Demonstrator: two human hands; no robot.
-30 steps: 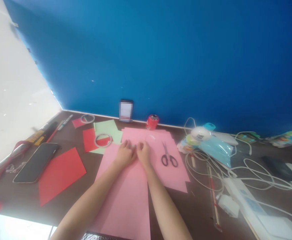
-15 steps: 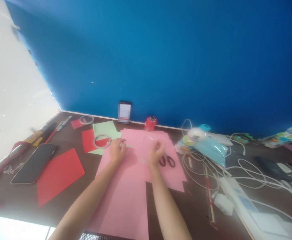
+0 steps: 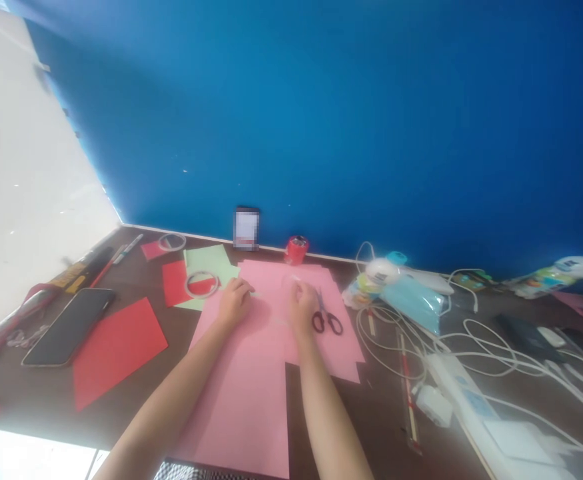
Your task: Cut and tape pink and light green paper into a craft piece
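Observation:
Sheets of pink paper (image 3: 251, 400) lie overlapped in front of me. My left hand (image 3: 235, 301) is on their left part, its fingers curled and close together; a small pale bit shows at the fingertips, too blurred to name. Over the right part is my right hand (image 3: 302, 305), fingers closed in a pinch. A faint clear, shiny piece shows just above it, and I cannot tell what it is or whether I hold it. Scissors (image 3: 327, 321) with dark handles lie on the paper right beside my right hand.
Behind the paper stands a red tape dispenser-like object (image 3: 297, 249). To the left are a white ring (image 3: 201, 285), green paper (image 3: 211, 259), red paper (image 3: 121, 353) and a phone (image 3: 68, 327). Cables, a power strip (image 3: 471, 393) and a blue packet (image 3: 411, 300) crowd the right.
My right hand has moved slightly left and turned, with its fingers now lower and nearer the paper; more of the scissors shows. My left hand stays nearly in place. The view has shifted a little.

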